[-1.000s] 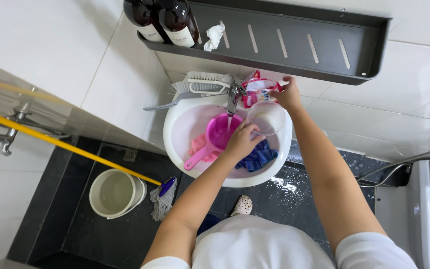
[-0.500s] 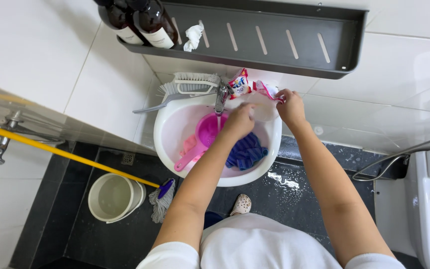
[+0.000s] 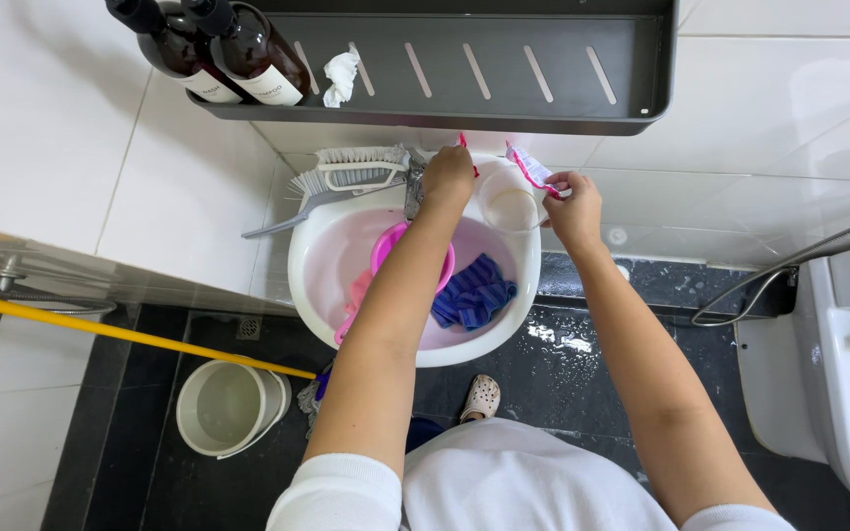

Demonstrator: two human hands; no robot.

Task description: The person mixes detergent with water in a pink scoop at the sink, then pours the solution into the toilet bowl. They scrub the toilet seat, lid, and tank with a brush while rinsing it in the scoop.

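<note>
Sachet [image 3: 526, 167] pinched in right-hand fingers [image 3: 558, 185]; left hand [image 3: 448, 177] grips tap [image 3: 412, 187] over white basin [image 3: 312, 261].

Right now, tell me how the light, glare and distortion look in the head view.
Head view: bright, even light; soft glare on the white wall tiles and wet dark floor; wide-angle bending curves the shelf and the yellow pole; left hand and right hand look sharp, without motion blur.

basin [image 3: 312, 265]: glossy white plastic | cloth [image 3: 474, 292]: blue, ribbed | shelf [image 3: 543, 88]: matt metal
</note>
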